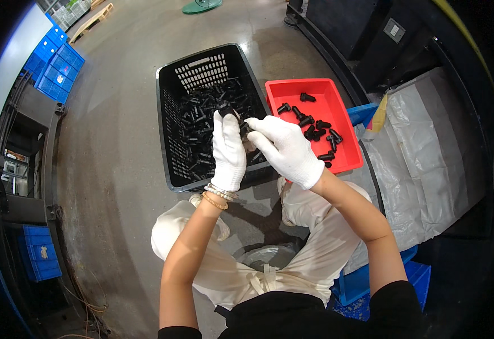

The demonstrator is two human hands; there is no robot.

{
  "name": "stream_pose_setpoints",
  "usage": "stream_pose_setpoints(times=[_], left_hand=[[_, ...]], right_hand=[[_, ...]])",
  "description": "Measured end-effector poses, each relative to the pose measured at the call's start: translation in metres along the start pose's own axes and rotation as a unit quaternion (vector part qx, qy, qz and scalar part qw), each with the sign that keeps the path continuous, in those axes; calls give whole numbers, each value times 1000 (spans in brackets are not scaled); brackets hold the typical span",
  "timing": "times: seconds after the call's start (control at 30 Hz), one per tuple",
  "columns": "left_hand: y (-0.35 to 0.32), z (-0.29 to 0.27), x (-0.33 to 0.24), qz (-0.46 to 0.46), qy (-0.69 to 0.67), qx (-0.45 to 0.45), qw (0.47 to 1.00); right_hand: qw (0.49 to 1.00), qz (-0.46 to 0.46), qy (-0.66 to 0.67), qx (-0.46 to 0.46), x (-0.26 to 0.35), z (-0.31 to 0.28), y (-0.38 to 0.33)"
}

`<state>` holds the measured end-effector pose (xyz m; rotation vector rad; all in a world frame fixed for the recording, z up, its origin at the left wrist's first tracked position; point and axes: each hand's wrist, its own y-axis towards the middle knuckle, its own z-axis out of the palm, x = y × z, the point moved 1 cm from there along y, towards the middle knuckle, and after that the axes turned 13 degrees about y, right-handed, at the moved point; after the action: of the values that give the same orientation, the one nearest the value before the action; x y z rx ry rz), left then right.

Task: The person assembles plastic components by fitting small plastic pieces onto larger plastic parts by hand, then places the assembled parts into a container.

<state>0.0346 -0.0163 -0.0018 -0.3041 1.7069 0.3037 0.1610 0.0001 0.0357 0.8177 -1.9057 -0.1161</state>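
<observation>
My left hand [228,155], in a white glove, is closed on a black plastic fitting [226,108] that sticks up past its fingertips. Close beside it, my right hand [287,148], gloved too, has thumb and index finger brought together near the same part. Whatever those fingertips grip is too small to make out. Both hands are above the near right side of a black perforated crate [165,127] filled with many similar black fittings [199,121]. Against the crate's right side stands a red tray [346,161] with several loose black fittings [307,120] in it.
Grey plastic sheeting [422,164] covers a surface on the right, beside dark machinery [343,34]. Blue bins [60,70] are stacked at the far left, with another blue bin [40,254] lower down. My white-trousered legs [315,243] flank the crate's near end. A wooden pallet [91,22] lies farther off.
</observation>
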Motion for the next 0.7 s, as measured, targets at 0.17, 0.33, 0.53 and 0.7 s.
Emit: stream_pose_setpoints(times=[0.17, 0.33, 0.53, 0.7], left_hand=[[8, -6, 24, 30, 57, -27, 998], [3, 1, 13, 25, 20, -46, 998], [-3, 3, 6, -28, -28, -20, 999], [5, 0, 24, -14, 17, -47, 999]], right_hand=[[1000, -9, 5, -6, 4, 7, 2], [1000, -7, -12, -1, 1, 2, 2], [999, 21, 29, -8, -7, 2, 3], [998, 25, 55, 27, 0, 0, 5]])
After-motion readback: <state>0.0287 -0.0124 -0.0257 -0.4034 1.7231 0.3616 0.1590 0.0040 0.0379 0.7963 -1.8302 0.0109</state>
